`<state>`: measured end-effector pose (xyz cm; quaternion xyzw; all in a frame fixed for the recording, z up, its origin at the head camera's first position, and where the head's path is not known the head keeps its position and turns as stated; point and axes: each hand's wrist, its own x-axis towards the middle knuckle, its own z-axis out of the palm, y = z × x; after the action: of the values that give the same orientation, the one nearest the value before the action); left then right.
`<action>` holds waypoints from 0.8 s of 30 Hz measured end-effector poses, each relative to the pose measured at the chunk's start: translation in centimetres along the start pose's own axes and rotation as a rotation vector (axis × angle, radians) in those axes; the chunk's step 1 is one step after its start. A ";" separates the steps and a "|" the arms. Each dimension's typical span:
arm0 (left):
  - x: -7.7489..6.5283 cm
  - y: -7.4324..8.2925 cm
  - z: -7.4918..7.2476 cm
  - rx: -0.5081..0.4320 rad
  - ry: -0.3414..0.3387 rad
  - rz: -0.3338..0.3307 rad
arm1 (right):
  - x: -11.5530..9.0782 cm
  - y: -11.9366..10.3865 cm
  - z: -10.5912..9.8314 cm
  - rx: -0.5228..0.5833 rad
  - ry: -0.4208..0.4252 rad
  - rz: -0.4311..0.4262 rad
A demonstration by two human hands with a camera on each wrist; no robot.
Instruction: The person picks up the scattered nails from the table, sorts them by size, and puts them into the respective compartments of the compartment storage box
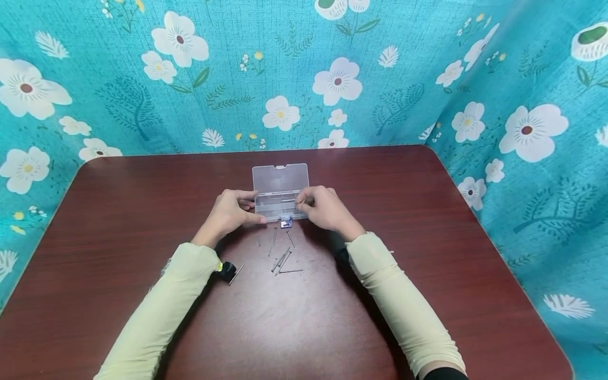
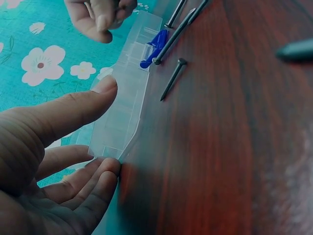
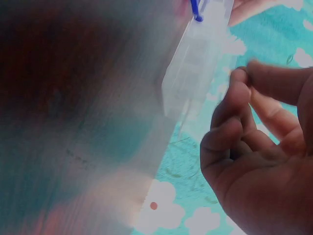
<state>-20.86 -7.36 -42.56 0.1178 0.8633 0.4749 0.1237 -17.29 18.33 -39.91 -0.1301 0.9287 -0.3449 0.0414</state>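
A clear plastic box (image 1: 281,179) stands on the table with its lid raised at the back. My left hand (image 1: 231,211) holds the box's left end, thumb at the front corner and fingers along the side. In the left wrist view, these fingertips (image 2: 111,167) touch the end wall. Over the right half of the box, my right hand (image 1: 325,207) pinches a thin nail (image 1: 288,200), which points left. Its thumb and index finger meet in the right wrist view, where the nail cannot be made out. A blue latch (image 1: 285,223) hangs at the box's front.
Several loose nails (image 1: 282,262) lie on the dark red table (image 1: 294,327) in front of the box. Another nail (image 1: 236,275) lies by the left wrist's black camera (image 1: 227,272). A flowered teal curtain (image 1: 280,79) hangs behind the table and on its right.
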 end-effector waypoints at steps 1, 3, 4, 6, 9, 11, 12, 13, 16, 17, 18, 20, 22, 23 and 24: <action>0.0 0.0 0.0 0.001 -0.002 -0.001 | -0.3 -0.2 0.1 -0.011 -0.021 -0.007; 0.0 0.1 0.0 -0.001 -0.007 0.003 | -0.9 -0.7 0.3 -0.044 -0.054 -0.018; 0.0 0.1 0.0 -0.004 -0.010 0.002 | -1.1 -1.0 0.5 -0.064 -0.070 -0.020; -0.1 0.2 -0.1 -0.009 -0.011 0.001 | -1.6 -1.7 0.9 -0.108 -0.093 -0.028; -0.1 0.1 -0.2 -0.004 -0.011 0.000 | -2.0 -2.6 1.8 -0.180 -0.120 -0.043; 0.0 0.1 -0.1 0.001 -0.011 0.002 | -2.1 -2.9 2.2 -0.219 -0.138 -0.054; 0.0 0.1 -0.1 0.004 -0.013 0.003 | -2.2 -3.0 2.4 -0.237 -0.148 -0.063; 0.0 0.1 0.0 0.006 -0.014 0.004 | -2.2 -3.0 2.5 -0.254 -0.156 -0.071; 0.1 -0.1 0.1 -0.001 -0.017 -0.003 | -2.3 -3.0 3.0 -0.290 -0.181 -0.093; 0.1 -0.1 0.1 -0.002 -0.018 -0.006 | -2.3 -3.0 3.0 -0.296 -0.186 -0.095; 0.0 -0.2 0.1 -0.004 -0.017 -0.008 | -2.3 -3.0 3.1 -0.302 -0.187 -0.098; 0.0 -0.2 0.1 -0.008 -0.016 -0.010 | -2.3 -3.1 3.2 -0.301 -0.182 -0.097; -0.1 -0.2 0.1 -0.007 -0.015 -0.013 | -2.3 -3.2 3.2 -0.291 -0.178 -0.098; -0.1 -0.2 0.1 -0.006 -0.017 -0.015 | -2.3 -3.3 3.2 -0.289 -0.178 -0.098; -0.1 -0.2 0.1 -0.004 -0.019 -0.016 | -2.3 -3.3 3.2 -0.290 -0.180 -0.102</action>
<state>-20.71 -7.41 -42.76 0.1148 0.8620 0.4747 0.1358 -13.84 14.50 -40.22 -0.2122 0.9534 -0.1957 0.0874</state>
